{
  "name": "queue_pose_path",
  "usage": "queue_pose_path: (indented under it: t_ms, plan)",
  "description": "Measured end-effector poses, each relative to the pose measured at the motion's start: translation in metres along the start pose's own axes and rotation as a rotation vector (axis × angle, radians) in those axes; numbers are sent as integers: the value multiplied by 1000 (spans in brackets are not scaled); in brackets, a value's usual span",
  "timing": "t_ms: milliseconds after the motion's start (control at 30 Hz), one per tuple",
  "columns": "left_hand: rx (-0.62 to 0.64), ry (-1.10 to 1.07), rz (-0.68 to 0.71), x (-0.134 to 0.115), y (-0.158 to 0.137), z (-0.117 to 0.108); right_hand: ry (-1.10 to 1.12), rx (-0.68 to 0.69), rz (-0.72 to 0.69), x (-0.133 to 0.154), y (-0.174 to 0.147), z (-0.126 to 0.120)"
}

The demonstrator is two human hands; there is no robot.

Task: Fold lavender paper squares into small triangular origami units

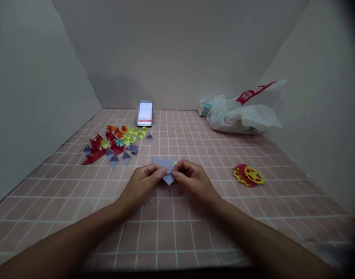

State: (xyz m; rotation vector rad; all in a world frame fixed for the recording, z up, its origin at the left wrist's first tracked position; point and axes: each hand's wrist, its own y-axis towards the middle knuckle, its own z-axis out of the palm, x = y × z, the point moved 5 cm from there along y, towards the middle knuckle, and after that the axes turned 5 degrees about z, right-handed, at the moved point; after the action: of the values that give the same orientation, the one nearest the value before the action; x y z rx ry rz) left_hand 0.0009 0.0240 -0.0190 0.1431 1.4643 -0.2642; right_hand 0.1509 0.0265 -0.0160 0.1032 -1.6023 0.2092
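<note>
My left hand (146,179) and my right hand (191,179) meet near the middle of the table. Between their thumbs and forefingers they pinch a folded piece of purple paper (168,179), whose pointed lower corner faces me. Behind the fingertips lies flat purple paper (163,162). A yellow-green paper edge (174,164) shows beside my right fingertips. My fingers hide most of the fold, and I cannot tell whether the flat paper is joined to the folded piece.
Several folded paper figures (113,142) in red, orange, yellow, blue and purple stand left of my hands. A phone (145,113) is propped up behind them. Red and yellow cut-out shapes (249,175) lie on the right. A white plastic bag (241,116) and a box (203,108) are at the back right.
</note>
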Motion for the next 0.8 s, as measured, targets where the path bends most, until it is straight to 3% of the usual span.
queue_pose_path:
  t_ms: [300, 567, 700, 800]
  plan:
    - [-39, 129, 8, -6, -2, -1, 24, 26, 8, -2, -3, 3]
    - [-21, 107, 6, -7, -3, 1, 29, 48, -29, 0, -3, 3]
    - [-45, 49, -2, -5, -1, -1, 32, 45, -87, 1, -1, 1]
    - [-99, -29, 3, -3, 1, -4, -24, 20, -220, 7, -2, -2]
